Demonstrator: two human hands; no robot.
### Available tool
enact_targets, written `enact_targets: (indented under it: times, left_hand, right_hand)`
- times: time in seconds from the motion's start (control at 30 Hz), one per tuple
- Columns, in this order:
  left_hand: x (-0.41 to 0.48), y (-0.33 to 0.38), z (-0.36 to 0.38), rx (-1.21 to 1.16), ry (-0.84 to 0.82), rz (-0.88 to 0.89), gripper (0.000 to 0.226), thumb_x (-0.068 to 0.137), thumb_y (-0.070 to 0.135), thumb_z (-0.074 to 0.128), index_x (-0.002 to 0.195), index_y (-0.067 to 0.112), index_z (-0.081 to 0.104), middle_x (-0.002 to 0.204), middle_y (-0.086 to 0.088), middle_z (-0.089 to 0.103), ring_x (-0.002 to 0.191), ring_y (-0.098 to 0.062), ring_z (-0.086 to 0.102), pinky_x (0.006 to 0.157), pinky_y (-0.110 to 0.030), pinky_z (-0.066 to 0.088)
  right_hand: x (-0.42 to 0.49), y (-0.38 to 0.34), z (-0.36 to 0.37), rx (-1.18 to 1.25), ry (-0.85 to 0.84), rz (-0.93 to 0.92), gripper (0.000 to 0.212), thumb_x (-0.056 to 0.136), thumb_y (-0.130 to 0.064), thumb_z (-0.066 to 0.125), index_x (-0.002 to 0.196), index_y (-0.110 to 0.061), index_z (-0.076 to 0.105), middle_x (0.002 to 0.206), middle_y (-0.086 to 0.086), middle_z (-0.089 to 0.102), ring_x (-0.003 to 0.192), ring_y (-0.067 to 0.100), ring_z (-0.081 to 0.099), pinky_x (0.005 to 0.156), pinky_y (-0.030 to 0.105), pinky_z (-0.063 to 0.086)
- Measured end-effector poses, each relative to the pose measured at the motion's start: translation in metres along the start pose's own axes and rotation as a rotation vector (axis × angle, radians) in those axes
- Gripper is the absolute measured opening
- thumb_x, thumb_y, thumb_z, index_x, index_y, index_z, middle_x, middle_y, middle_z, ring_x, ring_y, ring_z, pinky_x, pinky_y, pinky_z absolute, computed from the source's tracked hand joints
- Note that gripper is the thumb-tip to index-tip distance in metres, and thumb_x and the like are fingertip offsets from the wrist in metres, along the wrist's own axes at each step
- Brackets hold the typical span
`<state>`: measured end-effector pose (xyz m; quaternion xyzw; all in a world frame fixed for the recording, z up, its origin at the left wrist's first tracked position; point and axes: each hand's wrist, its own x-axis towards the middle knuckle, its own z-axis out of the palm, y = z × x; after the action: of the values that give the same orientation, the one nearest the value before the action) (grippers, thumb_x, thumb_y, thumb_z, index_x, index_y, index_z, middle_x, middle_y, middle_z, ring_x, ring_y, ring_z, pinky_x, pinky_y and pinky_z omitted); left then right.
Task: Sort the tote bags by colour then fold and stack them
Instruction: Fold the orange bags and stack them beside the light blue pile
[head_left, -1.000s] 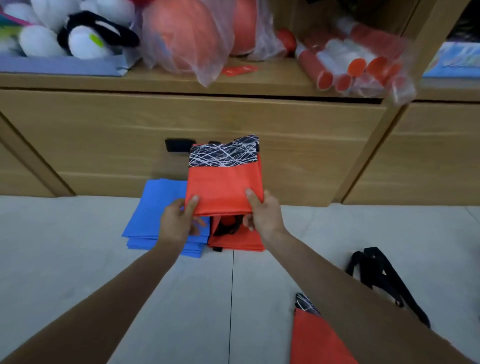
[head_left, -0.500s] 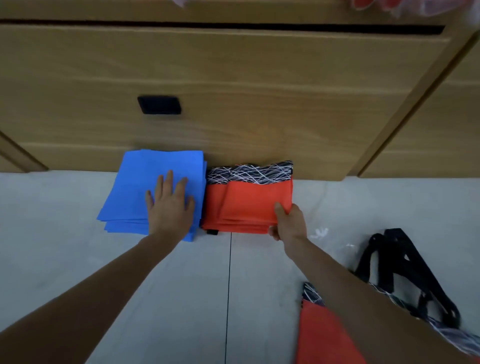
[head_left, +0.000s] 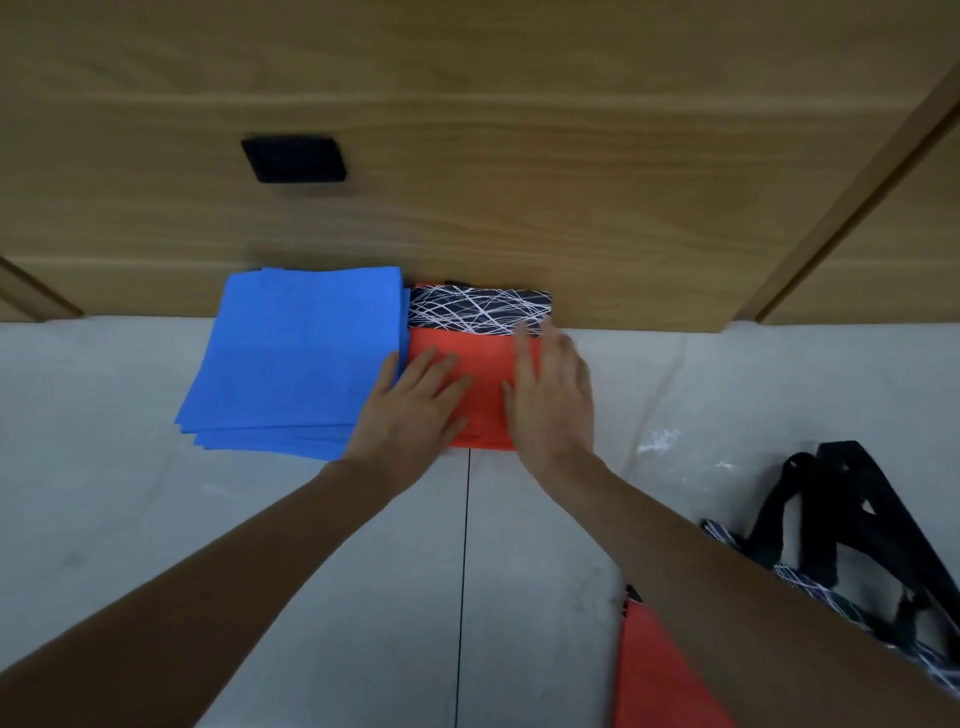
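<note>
Pressing flat on the pile of red bags, the left hand and right hand both lie open, fingers straight and spread, holding nothing. The palms simply bear down on the top fold. The likely reason is to squeeze the fabric flat and square the newest bag on those beneath, so the pile keeps its shape. This pile sits on the floor, tight against the wooden drawer front and touching the pile of blue bags on its left. That keeps the two colours side by side yet separate. The red pile lies directly under both palms: the left hand covers its near left corner, with one finger along the seam where the piles meet. The right hand, slightly blurred, covers the right side, its fingertips reaching the patterned band at the far edge. A loose red bag with black straps lies unfolded near the right forearm, so folding looks unfinished.
</note>
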<state>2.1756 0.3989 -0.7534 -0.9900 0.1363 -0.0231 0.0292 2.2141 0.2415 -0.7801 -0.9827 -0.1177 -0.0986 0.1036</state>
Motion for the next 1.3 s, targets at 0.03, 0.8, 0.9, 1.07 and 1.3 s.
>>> enact_targets:
  times: [0.03, 0.8, 0.9, 1.07, 1.3]
  left_hand:
    - [0.002, 0.004, 0.001, -0.005, -0.058, -0.019, 0.043, 0.071, 0.036, 0.073, 0.105, 0.011, 0.070, 0.114, -0.016, 0.065, 0.104, -0.034, 0.063, 0.087, -0.060, 0.044]
    - [0.005, -0.001, 0.008, -0.130, -0.134, -0.051, 0.055, 0.095, 0.041, 0.045, 0.144, 0.020, 0.034, 0.156, -0.002, 0.017, 0.144, -0.018, 0.010, 0.115, -0.042, 0.001]
    - [0.001, -0.004, -0.001, -0.132, -0.086, 0.054, 0.051, 0.083, 0.031, 0.068, 0.127, 0.009, 0.056, 0.140, -0.013, 0.046, 0.133, -0.029, 0.039, 0.110, -0.053, 0.021]
    - [0.003, 0.006, -0.020, -0.151, -0.062, 0.039, 0.054, 0.090, 0.034, 0.057, 0.138, 0.012, 0.043, 0.146, -0.007, 0.037, 0.139, -0.023, 0.028, 0.114, -0.048, 0.007]
    - [0.001, 0.020, -0.043, -0.154, -0.054, -0.084, 0.065, 0.095, 0.045, 0.041, 0.147, 0.013, 0.021, 0.153, -0.002, 0.023, 0.140, -0.016, 0.019, 0.114, -0.040, -0.007]
  right_hand:
    - [0.002, 0.003, 0.001, 0.010, -0.008, -0.172, 0.060, 0.088, -0.016, 0.054, 0.145, -0.014, 0.035, 0.151, 0.019, 0.029, 0.134, 0.038, 0.035, 0.108, 0.046, 0.032]
    - [0.018, 0.019, 0.012, 0.056, -0.450, -0.125, 0.057, 0.099, -0.052, 0.018, 0.150, -0.034, -0.001, 0.159, 0.005, -0.012, 0.146, 0.022, -0.011, 0.115, 0.047, -0.006]
    - [0.022, 0.019, -0.005, 0.080, -0.400, -0.147, 0.056, 0.099, -0.052, 0.017, 0.150, -0.036, 0.001, 0.159, 0.003, -0.011, 0.146, 0.021, -0.011, 0.114, 0.048, -0.007]
    - [0.025, 0.014, -0.032, 0.108, -0.273, -0.204, 0.054, 0.100, -0.047, 0.021, 0.150, -0.033, 0.006, 0.160, 0.000, -0.006, 0.146, 0.018, -0.009, 0.114, 0.047, -0.009]
    - [-0.001, 0.023, -0.074, 0.387, 0.057, -0.117, 0.052, 0.098, -0.032, 0.028, 0.147, -0.015, 0.028, 0.157, 0.001, 0.020, 0.145, 0.016, 0.011, 0.115, 0.037, -0.003]
